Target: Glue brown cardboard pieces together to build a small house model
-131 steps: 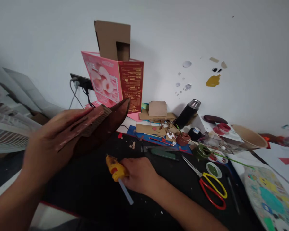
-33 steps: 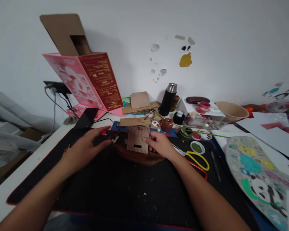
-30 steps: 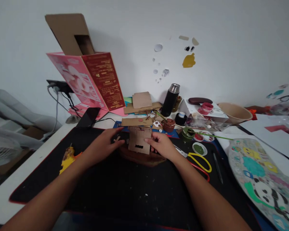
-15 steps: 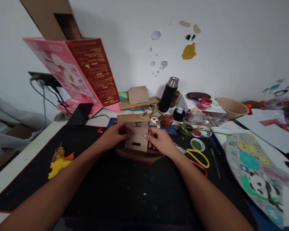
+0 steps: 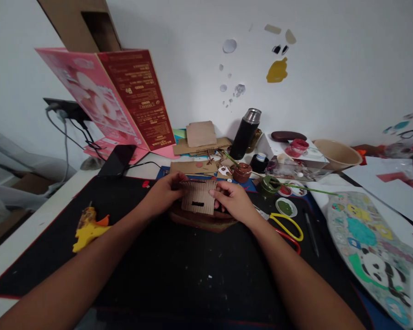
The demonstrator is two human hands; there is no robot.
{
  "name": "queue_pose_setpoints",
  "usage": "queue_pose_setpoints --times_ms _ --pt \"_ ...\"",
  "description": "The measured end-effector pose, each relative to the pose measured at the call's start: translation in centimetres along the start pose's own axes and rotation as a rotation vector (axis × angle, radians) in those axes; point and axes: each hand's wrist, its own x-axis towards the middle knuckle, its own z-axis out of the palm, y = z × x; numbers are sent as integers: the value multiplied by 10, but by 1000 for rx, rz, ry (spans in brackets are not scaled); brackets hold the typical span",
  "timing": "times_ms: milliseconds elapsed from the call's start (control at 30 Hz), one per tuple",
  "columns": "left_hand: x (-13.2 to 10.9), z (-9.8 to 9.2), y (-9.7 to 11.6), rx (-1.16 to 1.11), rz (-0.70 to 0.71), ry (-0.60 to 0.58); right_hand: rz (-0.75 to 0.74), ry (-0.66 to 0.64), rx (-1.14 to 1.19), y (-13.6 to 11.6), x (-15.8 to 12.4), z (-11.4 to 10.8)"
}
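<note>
A small corrugated cardboard piece (image 5: 198, 202) with a dark slot stands upright on a brown painted cardboard base (image 5: 203, 221) on the black mat (image 5: 179, 270). My left hand (image 5: 163, 195) grips the piece's left edge, fingers curled round it. My right hand (image 5: 232, 201) pinches its right edge. A yellow glue gun (image 5: 87, 225) lies on the mat well to the left of both hands.
Yellow-and-red scissors (image 5: 287, 227), paint jars (image 5: 242, 173), a green paint dish (image 5: 284, 207) and a black flask (image 5: 244, 134) crowd the right back. A pink box (image 5: 120, 96) and a phone (image 5: 117, 160) stand at the back left. A panda painting (image 5: 371, 256) lies at the right.
The glue gun has been set down on the left. My left hand has moved from the mat onto the cardboard piece's left edge; both hands now hold it upright on the base.
</note>
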Motion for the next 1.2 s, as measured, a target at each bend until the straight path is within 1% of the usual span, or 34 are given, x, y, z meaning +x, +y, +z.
queue_pose_setpoints --times_ms 267,400,467,533,667,833,967,1133,1200 --pt "0 -1 -2 56 24 56 7 -36 94 -4 -1 -5" --pt "-2 -2 3 -42 15 62 7 -35 120 -2 0 -6" --pt "-4 -3 6 -111 22 54 9 -37 113 -2 0 -6" --pt "-5 -4 8 -133 25 32 9 -45 102 -1 0 -7" --pt "-6 -4 7 -109 23 27 10 -57 110 1 1 -8" --pt "-7 -2 9 -83 37 20 -9 -42 156 5 3 -9" --pt "-8 -2 9 -58 16 11 -13 -39 136 5 3 -9" --pt "-8 -1 6 -57 35 -54 -2 -47 111 4 1 -8" --pt "-8 0 4 -35 49 -54 -7 -54 120 4 1 -8"
